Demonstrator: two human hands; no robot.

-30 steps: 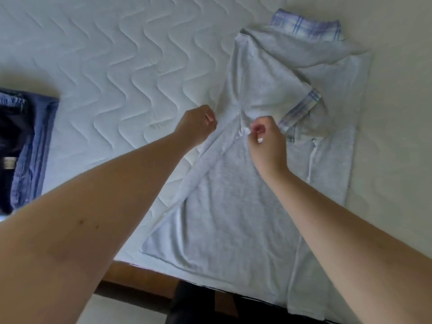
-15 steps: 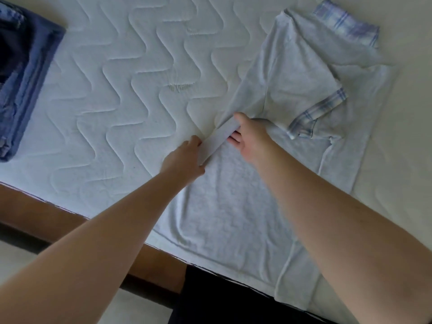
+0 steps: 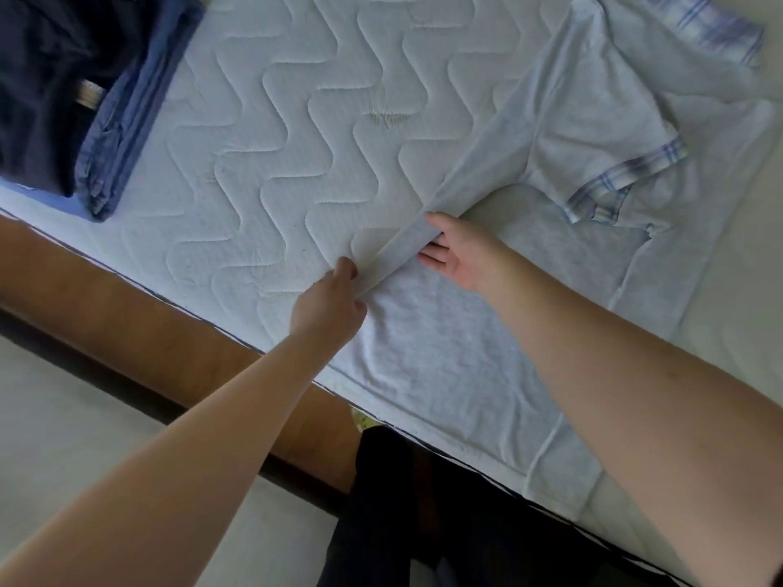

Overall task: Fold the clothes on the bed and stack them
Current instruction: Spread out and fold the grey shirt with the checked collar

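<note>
Two hands are seen: the left hand (image 3: 328, 305) and right hand (image 3: 459, 256) both pinch the lifted side edge of one grey polo shirt (image 3: 445, 366), spread at the mattress (image 3: 275, 163) near edge; two folded garments (image 3: 72, 91) are stacked at its left edge.

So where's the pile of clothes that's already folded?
In the head view, the folded pile sits top left on the mattress near its edge, well left of the grey shirt.

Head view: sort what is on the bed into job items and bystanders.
Job: grey shirt, its edge pinched by left hand and right hand; folded dark clothes, stacked.
Bystanders: quilted mattress; wooden bed frame.
</note>
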